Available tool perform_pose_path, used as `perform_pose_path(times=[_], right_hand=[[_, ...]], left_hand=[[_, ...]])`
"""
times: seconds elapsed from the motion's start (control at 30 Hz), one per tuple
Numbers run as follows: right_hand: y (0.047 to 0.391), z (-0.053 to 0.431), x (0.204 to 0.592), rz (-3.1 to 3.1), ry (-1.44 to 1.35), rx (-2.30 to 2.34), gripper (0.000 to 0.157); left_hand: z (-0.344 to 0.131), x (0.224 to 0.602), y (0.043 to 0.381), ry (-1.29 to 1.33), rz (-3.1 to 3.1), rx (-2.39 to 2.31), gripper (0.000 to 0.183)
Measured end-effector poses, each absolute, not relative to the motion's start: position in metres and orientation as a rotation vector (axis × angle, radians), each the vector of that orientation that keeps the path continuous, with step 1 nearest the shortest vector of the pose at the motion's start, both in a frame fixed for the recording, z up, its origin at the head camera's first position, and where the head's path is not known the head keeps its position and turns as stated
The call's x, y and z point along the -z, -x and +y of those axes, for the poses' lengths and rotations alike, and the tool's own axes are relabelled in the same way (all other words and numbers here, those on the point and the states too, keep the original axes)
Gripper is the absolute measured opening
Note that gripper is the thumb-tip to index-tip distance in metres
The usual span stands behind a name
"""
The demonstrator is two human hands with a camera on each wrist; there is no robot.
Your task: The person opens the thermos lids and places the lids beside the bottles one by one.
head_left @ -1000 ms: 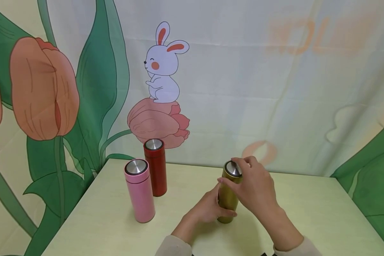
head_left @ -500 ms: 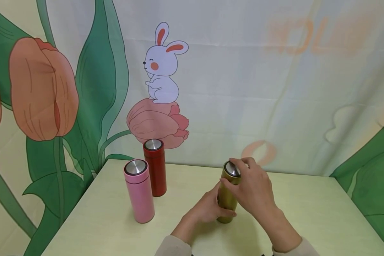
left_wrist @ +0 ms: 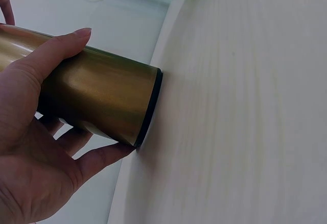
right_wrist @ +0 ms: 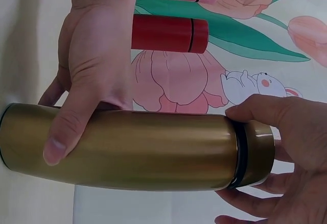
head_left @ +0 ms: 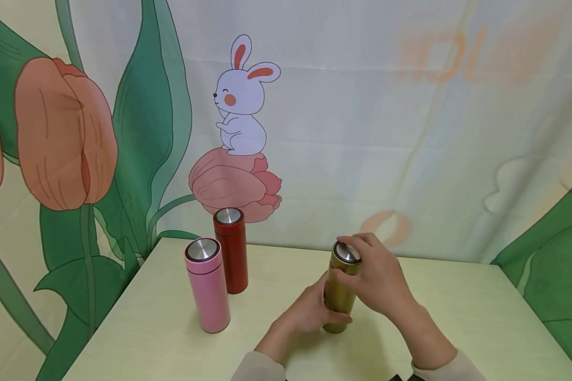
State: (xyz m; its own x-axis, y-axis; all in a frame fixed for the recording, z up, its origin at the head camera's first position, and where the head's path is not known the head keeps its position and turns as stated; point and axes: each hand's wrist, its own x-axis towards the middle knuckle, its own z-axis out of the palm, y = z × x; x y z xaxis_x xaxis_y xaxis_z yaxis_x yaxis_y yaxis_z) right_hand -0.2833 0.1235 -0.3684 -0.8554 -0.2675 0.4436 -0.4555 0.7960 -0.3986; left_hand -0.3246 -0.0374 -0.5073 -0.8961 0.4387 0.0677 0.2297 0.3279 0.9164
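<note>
A gold thermos flask (head_left: pixel 339 294) stands upright on the table, with a silver-topped lid (head_left: pixel 348 253). Low on its body, my left hand (head_left: pixel 309 308) grips it, thumb across the near side and fingers round the far side. My right hand (head_left: pixel 380 276) holds the lid from the right, its thumb at the near side and fingers over the far rim. In the right wrist view a black band (right_wrist: pixel 241 152) shows between lid and body. The flask's base (left_wrist: pixel 149 106) touches the table in the left wrist view.
A pink thermos flask (head_left: pixel 209 299) and a red thermos flask (head_left: pixel 233 259) stand upright to the left, the red one behind the pink. A printed curtain (head_left: pixel 324 132) with a rabbit and tulips hangs behind the pale table (head_left: pixel 147 338).
My right hand has turned slightly on the lid, its wrist shifting right and its fingertips moving left along the rim. The left hand keeps its grip in place.
</note>
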Motion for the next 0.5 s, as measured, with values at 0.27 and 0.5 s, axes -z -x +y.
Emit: perform_pose_path(times=[0.27, 0.5], right_hand=[[0.287, 0.131, 0.364, -2.667, -0.65, -0.876, 0.057], [0.294, 0.14, 0.363, -2.658, -0.789, -0.991, 0.056]], left_hand=[[-0.037, 0.508, 0.323, -0.611, 2.399, -1.607, 0.09], [-0.037, 0.508, 0.325, -0.593, 2.382, -1.607, 0.088]])
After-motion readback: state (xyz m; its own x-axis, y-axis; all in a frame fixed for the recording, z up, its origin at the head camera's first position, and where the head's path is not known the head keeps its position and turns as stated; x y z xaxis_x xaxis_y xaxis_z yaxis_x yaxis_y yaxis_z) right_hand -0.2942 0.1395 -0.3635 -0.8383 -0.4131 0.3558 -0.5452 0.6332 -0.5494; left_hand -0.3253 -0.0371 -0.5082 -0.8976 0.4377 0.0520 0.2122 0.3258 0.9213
